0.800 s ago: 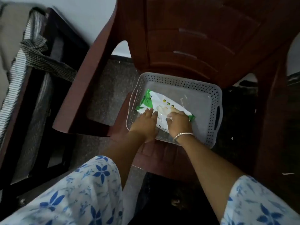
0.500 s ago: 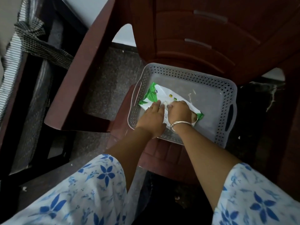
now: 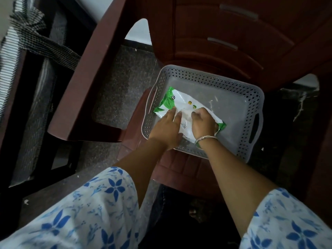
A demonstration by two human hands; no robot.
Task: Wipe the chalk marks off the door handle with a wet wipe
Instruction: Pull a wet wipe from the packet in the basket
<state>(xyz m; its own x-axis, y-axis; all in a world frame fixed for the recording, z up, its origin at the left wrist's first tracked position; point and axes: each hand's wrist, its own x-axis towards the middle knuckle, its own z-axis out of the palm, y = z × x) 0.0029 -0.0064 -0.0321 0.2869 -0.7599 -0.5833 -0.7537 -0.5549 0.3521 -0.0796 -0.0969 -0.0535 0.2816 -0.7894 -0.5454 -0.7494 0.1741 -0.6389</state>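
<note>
At centre frame, both our hands meet on a green-and-white wet wipe pack (image 3: pixel 181 102) lying flat in the left half of a grey perforated basket (image 3: pixel 251 97). Our left hand (image 3: pixel 167 128) presses the pack down with straight fingers; our right hand (image 3: pixel 203 123), silver bangle (image 3: pixel 205 138) at the wrist, curls its fingers to pinch the pack's middle. The basket sits on a maroon plastic chair (image 3: pixel 179 164)
</note>
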